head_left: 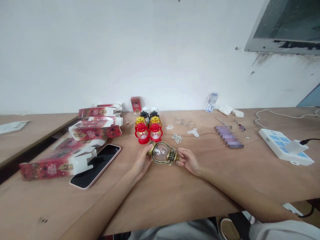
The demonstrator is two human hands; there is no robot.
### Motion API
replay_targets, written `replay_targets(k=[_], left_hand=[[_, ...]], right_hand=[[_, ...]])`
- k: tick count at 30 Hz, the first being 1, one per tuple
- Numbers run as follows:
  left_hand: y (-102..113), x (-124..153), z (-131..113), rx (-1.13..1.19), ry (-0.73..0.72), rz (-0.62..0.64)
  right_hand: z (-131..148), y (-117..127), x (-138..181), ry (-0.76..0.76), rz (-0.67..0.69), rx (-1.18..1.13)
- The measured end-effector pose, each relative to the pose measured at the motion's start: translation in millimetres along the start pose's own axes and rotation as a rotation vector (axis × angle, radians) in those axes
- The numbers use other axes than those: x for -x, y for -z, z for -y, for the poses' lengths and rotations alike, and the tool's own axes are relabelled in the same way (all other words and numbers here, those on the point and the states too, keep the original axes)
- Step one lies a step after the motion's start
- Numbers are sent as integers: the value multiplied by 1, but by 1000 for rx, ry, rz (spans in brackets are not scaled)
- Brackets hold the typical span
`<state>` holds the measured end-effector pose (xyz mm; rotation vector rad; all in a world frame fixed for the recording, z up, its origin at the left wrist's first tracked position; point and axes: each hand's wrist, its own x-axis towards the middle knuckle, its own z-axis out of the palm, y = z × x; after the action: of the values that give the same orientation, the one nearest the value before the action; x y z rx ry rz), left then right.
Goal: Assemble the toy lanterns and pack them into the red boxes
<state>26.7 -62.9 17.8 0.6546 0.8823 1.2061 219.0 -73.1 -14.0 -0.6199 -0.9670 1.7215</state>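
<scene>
a bronze lantern is held on its side just above or on the near part of the bench, clear globe in the middle, base toward the left and cap toward the right. the left hand has it by the base end, its grip closed round it with the thumb on top. the right hand is at the cap end, fingers curled in; its grip looks nearly closed, but i cannot tell whether it pinches the cap or only touches it.

just beyond stand small lanterns in two columns: red lanterns in front, then gold lanterns, black lanterns and, partly hidden, white lanterns. a red box stands upright behind them, near the wall.

to their right lie a cluster of silvery discs, white bits and a tangle of thin wires. farther right are a purple thing, blurred out, and a power strip with a white plug in it.

on the left, opened red boxes lie heaped, one with a flap over the edge of a dark-screened phone.
</scene>
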Motion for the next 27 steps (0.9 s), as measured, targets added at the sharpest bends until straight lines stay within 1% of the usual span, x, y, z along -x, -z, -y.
replay_targets(k=[7,12,17,21,27], left_hand=[[-1,1,-3,3,21,-48],[1,2,-1,-16,-24,11],[3,-1,4,-39,-94,61],[5,-3,7,-59,-121,103],[5,-1,7,-98,-187,105]], right_hand=[[0,0,-1,-15,1,-15],[0,1,-1,-62,-15,-41],[5,4,-3,-132,-38,-78],[8,6,-6,-195,-52,-98],[10,9,-12,-215,-99,-104]])
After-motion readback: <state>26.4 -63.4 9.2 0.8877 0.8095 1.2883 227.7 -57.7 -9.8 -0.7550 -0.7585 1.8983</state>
